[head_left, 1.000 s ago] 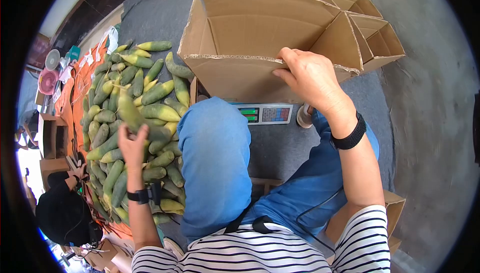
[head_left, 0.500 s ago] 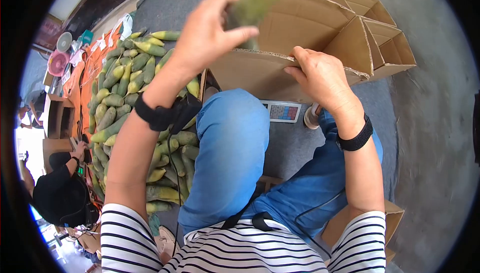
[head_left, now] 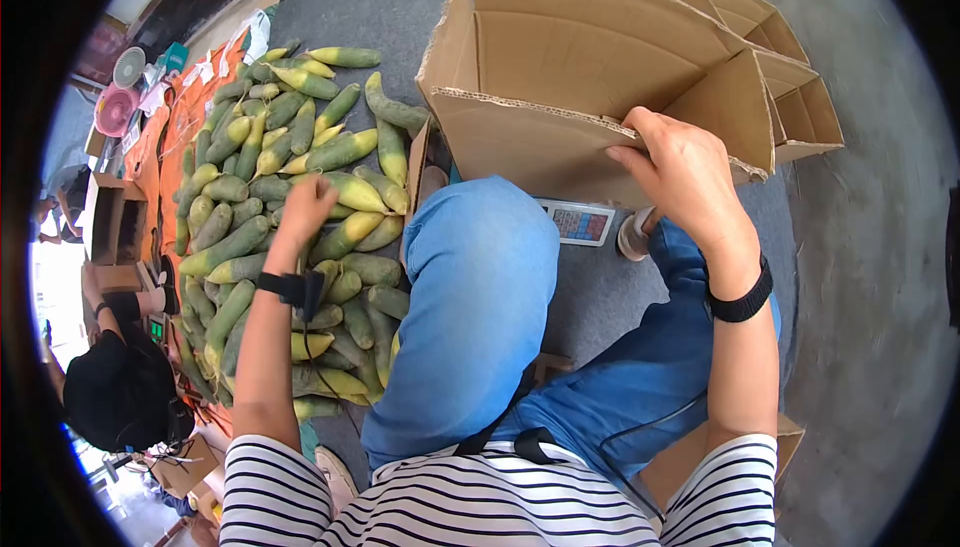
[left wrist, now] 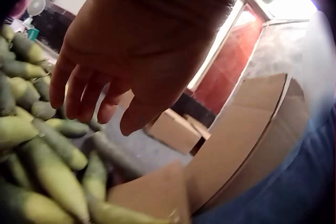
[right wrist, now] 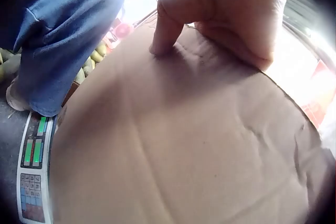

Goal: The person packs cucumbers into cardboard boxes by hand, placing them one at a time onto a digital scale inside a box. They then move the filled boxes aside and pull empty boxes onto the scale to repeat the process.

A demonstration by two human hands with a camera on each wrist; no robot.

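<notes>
My left hand (head_left: 308,209) hovers over the pile of green radishes (head_left: 240,237), just left of my knee. In the left wrist view the same hand (left wrist: 131,56) holds nothing, its fingers loosely bent above radishes (left wrist: 52,171). On the other side, my right hand (head_left: 685,169) grips the near wall of the large open cardboard box (head_left: 545,147), thumb outside and fingers over the rim. The right wrist view shows that thumb (right wrist: 165,37) pressed against the cardboard (right wrist: 173,140). Much of the box's floor is hidden behind this wall.
A scale's keypad panel (head_left: 580,222) shows below the box, near my foot. More open cartons (head_left: 790,97) stand at the right and back. An orange sheet (head_left: 165,177) lies left of the pile, where another person in a black cap (head_left: 120,392) works.
My left hand lifted a radish from the pile, carried it over the box, and is now back over the pile without it. My right hand kept hold of the box wall.
</notes>
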